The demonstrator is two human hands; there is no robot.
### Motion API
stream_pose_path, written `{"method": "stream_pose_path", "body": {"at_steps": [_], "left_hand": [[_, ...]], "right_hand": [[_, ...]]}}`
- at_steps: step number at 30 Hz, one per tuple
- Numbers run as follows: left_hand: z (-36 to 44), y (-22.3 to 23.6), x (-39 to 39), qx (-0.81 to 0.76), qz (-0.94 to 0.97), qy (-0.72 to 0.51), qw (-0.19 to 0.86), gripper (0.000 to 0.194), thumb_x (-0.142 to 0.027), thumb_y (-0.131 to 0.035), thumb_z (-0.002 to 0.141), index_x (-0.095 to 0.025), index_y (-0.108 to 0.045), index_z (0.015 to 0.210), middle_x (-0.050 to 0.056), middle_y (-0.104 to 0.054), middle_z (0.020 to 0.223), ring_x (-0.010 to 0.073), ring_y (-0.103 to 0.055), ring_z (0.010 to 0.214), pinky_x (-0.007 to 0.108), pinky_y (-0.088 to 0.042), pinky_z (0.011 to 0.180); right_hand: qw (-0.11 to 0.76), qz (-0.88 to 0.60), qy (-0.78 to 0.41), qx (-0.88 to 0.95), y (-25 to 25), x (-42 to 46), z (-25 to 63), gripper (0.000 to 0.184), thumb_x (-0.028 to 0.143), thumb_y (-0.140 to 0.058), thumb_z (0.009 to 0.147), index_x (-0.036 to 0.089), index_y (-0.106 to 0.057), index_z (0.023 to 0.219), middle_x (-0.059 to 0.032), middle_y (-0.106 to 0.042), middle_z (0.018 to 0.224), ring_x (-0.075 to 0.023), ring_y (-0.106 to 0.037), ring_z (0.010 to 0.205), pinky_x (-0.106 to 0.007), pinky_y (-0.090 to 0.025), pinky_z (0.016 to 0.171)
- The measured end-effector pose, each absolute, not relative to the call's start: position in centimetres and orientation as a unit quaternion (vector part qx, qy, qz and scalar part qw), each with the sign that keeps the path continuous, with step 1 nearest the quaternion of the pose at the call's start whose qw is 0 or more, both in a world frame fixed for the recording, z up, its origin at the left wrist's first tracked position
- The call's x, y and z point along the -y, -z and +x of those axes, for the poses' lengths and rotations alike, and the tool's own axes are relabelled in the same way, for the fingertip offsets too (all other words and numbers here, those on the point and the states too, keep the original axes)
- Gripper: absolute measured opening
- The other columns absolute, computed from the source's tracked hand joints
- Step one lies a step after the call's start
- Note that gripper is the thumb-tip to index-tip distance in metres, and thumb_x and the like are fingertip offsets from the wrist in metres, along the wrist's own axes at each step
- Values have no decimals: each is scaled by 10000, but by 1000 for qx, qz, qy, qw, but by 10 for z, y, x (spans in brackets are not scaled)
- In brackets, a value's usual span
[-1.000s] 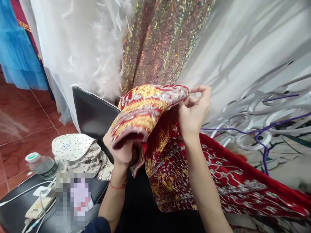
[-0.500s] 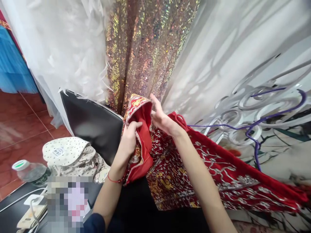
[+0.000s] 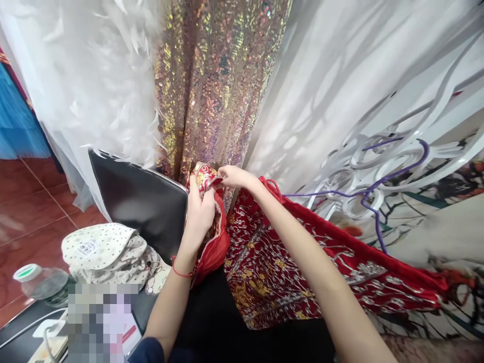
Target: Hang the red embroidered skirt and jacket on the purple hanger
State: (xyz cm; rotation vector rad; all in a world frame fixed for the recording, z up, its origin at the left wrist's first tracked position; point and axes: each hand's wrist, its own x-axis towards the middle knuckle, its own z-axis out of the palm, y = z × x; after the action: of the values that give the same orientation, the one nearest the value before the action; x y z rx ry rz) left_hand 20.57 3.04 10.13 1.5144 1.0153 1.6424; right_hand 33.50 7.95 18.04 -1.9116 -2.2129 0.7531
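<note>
The left hand (image 3: 200, 219) is grasping the embroidered cloth (image 3: 206, 175) between thumb and fingers; the right fingers are pinching its upper edge. The cloth is hanging beside the red garment (image 3: 270, 282). For good control, the left grip should be supporting the fold, light pressure probably sparing the stitching.

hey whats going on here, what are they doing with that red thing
A person has both bare hands on a red garment with gold and silver embroidery. The left hand grips a gathered part of the red garment, while the right hand works with its fingers at the folded edge beside it. The rest spreads to the right, near a purple hanger. On the left are a black chair, a dotted cloth and a plastic bottle.
</note>
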Motion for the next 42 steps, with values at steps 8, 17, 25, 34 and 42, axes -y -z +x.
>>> {"method": "stream_pose_path", "body": {"at_steps": [8,17,25,34,42], "left_hand": [[221,-115,-35,-432,578,-589,365,410,-261,-532,848,-166,-540,1246,139,-671,1197,304,-625,1181,496,-465,1099],[242,-137,-44,-394,677,-542,305,349,-155,-519,858,-146,-460,1202,153,-675,1103,293,-670,1056,455,-514,975],[242,-126,-24,-489,760,-397,160,402,-153,-514,867,-113,-448,1262,212,-572,1298,341,-551,1261,499,-449,1047],[223,-139,-28,-554,740,-379,50,354,-140,-461,853,-215,-655,1140,126,-719,1164,330,-679,1091,399,-494,844],[212,-180,11,-441,739,-507,-40,402,-192,-483,886,-228,-639,1255,80,-721,1182,263,-665,1095,346,-480,913]], "right_hand": [[52,-672,-166,720,-189,-87,337,140,19,-624,745,141,-683,709,-72,-745,738,-213,-715,755,-259,-531,710],[380,-672,71,632,-208,-82,376,348,146,-326,957,176,-666,1027,-72,-715,952,-191,-605,947,-283,-490,839],[362,-733,232,528,-233,-42,427,445,215,-243,1019,160,-651,1188,-196,-638,1149,-281,-617,1031,-402,-491,839],[112,-843,181,493,-241,-14,455,228,77,-548,870,92,-762,947,-225,-730,940,-358,-695,1019,-486,-508,864],[167,-812,215,517,-257,27,444,317,105,-544,885,83,-686,1167,-238,-694,1090,-361,-679,1047,-508,-493,918]]}}
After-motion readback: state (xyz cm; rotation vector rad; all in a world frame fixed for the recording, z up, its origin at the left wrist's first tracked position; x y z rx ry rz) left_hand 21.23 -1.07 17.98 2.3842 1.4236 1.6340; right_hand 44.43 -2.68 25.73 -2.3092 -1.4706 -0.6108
